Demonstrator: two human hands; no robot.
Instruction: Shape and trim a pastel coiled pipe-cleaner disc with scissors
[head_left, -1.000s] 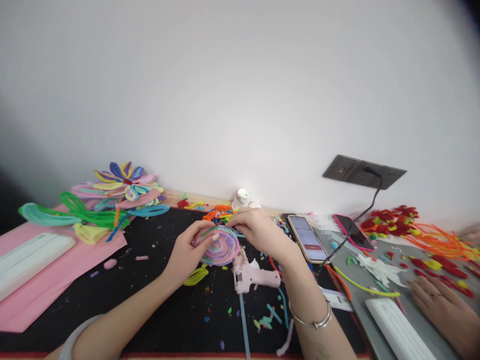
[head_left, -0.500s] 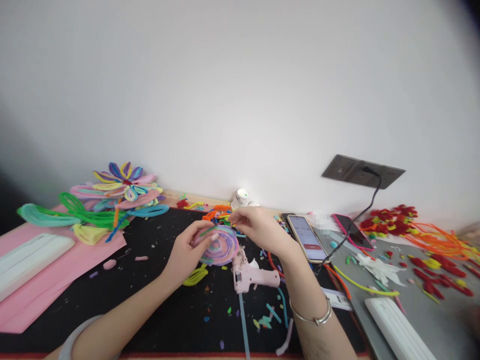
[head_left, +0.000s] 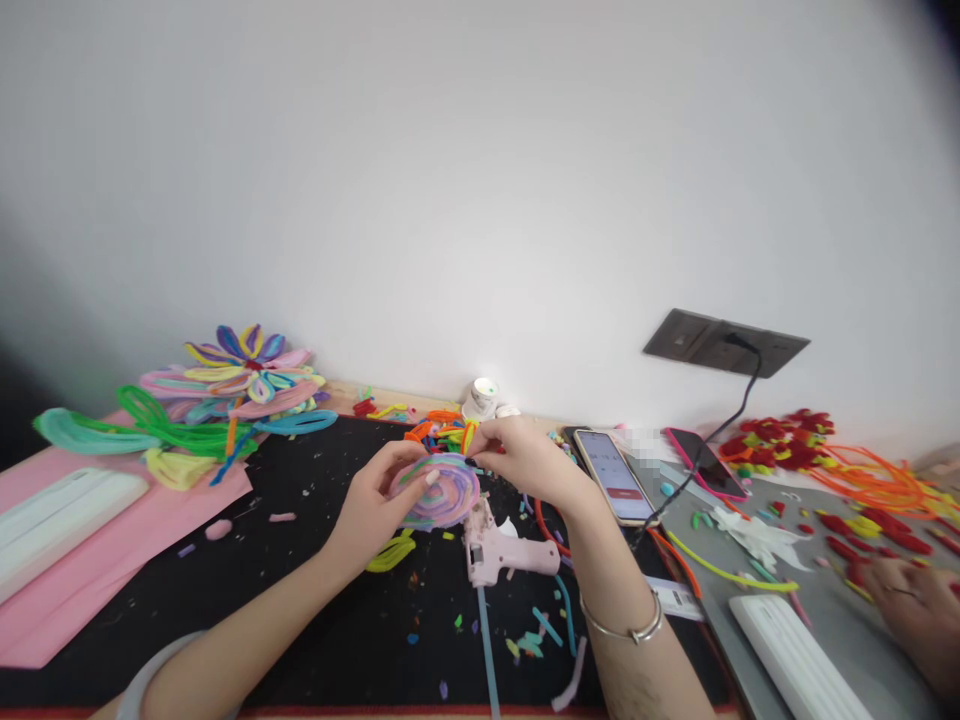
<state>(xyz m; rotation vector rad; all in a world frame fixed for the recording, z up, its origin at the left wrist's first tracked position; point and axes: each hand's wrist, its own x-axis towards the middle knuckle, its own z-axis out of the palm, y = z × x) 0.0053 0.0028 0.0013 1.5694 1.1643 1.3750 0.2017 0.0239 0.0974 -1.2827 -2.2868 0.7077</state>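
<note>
My left hand grips a round, flat coil of pastel pipe cleaner, thumb on its face and fingers behind it. My right hand is closed in a pinch at the coil's upper right edge. A small dark spot shows at those fingertips; what it is I cannot make out. Just below the coil lies a pink glue gun with a clear glue stick running out of it. A yellow-green pipe cleaner loop lies under the coil's left side.
At the left stands a big pipe cleaner flower beside pink paper. Two phones lie to the right, under a black cord. A co-worker's hand is among red pieces at the far right. Scraps litter the black mat.
My right hand has lowered slightly and come to the coil's edge. The coil has tilted a little. A co-worker's hand has come in from the right over the red pieces.
</note>
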